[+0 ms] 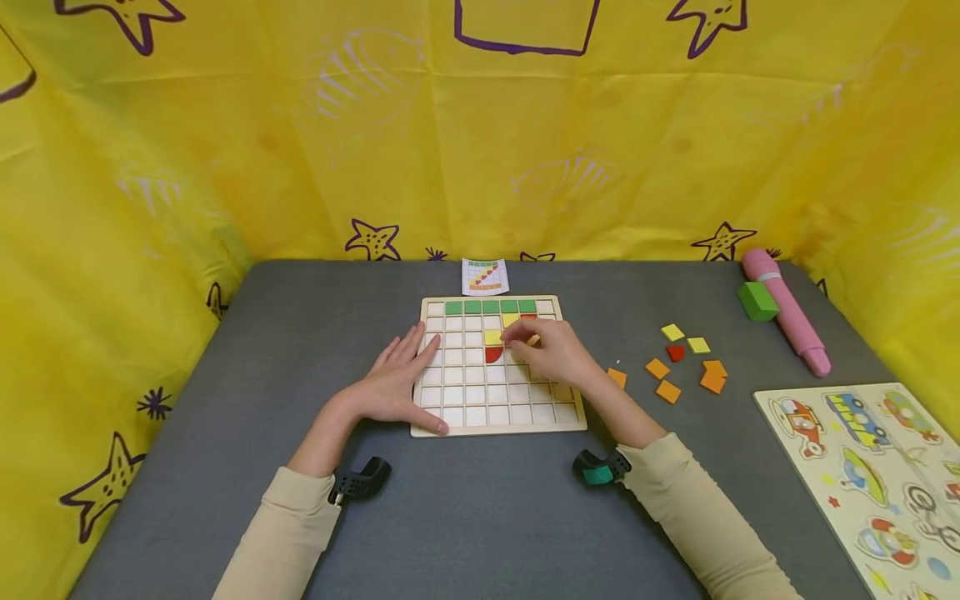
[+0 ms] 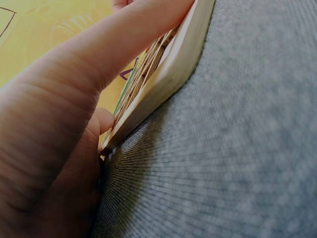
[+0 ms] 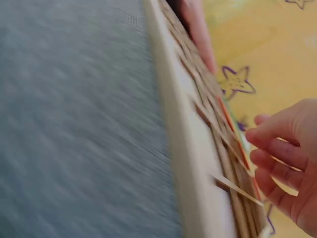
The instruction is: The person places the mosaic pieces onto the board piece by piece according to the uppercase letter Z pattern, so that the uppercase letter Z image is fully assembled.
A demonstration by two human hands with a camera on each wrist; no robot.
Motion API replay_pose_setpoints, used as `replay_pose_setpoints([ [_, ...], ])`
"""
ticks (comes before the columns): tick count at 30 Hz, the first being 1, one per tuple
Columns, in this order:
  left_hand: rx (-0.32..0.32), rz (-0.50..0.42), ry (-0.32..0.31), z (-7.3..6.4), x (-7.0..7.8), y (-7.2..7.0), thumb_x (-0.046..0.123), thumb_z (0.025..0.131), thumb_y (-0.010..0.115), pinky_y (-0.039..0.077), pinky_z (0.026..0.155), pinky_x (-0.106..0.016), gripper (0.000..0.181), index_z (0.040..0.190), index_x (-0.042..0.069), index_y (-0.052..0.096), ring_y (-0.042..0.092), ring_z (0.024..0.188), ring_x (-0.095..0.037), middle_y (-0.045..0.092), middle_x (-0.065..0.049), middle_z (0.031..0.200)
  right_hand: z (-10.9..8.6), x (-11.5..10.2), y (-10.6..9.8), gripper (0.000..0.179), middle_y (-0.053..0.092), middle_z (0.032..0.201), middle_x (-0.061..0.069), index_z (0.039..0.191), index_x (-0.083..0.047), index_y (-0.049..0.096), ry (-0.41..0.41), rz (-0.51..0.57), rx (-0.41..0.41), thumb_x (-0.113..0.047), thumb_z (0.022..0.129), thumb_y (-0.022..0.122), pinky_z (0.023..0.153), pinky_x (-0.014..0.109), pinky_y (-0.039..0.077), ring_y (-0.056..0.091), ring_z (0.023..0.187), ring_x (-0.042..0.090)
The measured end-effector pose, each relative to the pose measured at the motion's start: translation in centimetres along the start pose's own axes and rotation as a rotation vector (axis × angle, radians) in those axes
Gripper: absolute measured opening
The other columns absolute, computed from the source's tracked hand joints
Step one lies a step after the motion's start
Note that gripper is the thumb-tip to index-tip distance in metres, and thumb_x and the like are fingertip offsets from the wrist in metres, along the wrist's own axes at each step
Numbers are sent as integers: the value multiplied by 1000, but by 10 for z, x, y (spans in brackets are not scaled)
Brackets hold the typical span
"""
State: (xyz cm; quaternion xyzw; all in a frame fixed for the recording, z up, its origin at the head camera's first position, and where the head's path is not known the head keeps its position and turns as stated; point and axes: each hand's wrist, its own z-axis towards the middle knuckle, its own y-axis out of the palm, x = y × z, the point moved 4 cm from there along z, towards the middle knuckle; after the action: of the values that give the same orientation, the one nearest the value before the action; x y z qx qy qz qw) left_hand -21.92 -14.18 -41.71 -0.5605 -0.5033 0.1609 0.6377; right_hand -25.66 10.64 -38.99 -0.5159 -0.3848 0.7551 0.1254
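A wooden grid board lies on the table, with a row of green tiles near its top. Further down sit yellow tiles and red pieces, one a rounded red tile. My left hand rests spread along the board's left side, its thumb on the lower rim. My right hand is over the board's middle with loosely bent fingers, fingertips right at the yellow tile's edge. In the right wrist view no piece shows between the thumb and fingers. The hand hides part of the grid.
A small pattern card lies behind the board. Loose orange tiles, yellow tiles and a red piece are scattered to the right. Beyond them are a green block, a pink microphone-shaped object and a vehicle puzzle board.
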Motion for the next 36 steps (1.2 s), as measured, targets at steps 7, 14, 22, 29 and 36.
replay_pose_setpoints([
  [7, 4, -9, 5, 0, 0, 1, 70, 63, 78, 0, 116, -51, 134, 157, 5, 7, -9, 148, -30, -12, -18, 161, -9, 26, -37, 12, 70, 90, 4, 100, -6, 72, 88, -79, 18, -13, 93, 65, 73, 36, 48, 61, 82, 20],
  [14, 2, -11, -3, -1, -2, 2, 69, 63, 78, 0, 116, -50, 133, 157, 5, 7, -9, 148, -30, -12, -17, 161, -34, 62, -83, 17, 69, 99, 16, 103, -1, 70, 213, -221, 71, -12, 94, 62, 83, 48, 48, 61, 91, 32],
  [22, 0, -19, -1, -1, 1, 1, 70, 63, 77, 0, 116, -51, 133, 157, 6, 8, -8, 148, -31, -12, -18, 161, -67, 96, -125, 32, 58, 114, 29, 114, 4, 63, 489, -400, 93, -17, 90, 60, 83, 60, 44, 52, 104, 48],
  [29, -7, -24, -6, -1, 2, 0, 70, 63, 77, 0, 116, -51, 133, 157, 6, 8, -8, 148, -30, -11, -17, 161, -74, 106, -132, 34, 54, 113, 33, 114, 8, 59, 514, -401, 131, -12, 86, 59, 86, 64, 40, 49, 105, 54],
  [36, 2, -21, -3, -1, 1, 1, 71, 62, 77, 0, 116, -50, 134, 157, 6, 8, -9, 148, -30, -12, -17, 161, -61, 99, -118, 32, 60, 110, 28, 116, 7, 60, 304, -251, 120, -5, 88, 66, 89, 55, 44, 56, 100, 43],
])
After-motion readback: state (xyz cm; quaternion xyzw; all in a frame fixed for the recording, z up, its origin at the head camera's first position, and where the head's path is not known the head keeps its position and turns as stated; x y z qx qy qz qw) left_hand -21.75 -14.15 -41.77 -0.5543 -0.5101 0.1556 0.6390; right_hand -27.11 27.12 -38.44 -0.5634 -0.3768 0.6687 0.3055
